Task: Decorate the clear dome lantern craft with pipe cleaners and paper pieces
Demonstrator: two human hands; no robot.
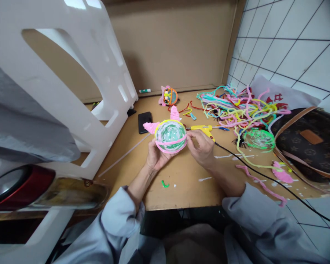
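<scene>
Both left fingers [151, 147] and right fingers [194, 135] hold the eared bowl [170, 131] between them.

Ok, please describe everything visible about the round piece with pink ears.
The round piece has a mottled green and white face toward the camera. Yellow edging follows its upper rim, pink its lower; another pink strip crosses its lower half. Two fuzzy pink ears project at top and upper left. The left hand supports it from below, above the table; the right hand seems to pinch its right edge.

One held bowl [168, 129], one glue gun [203, 128]
</scene>
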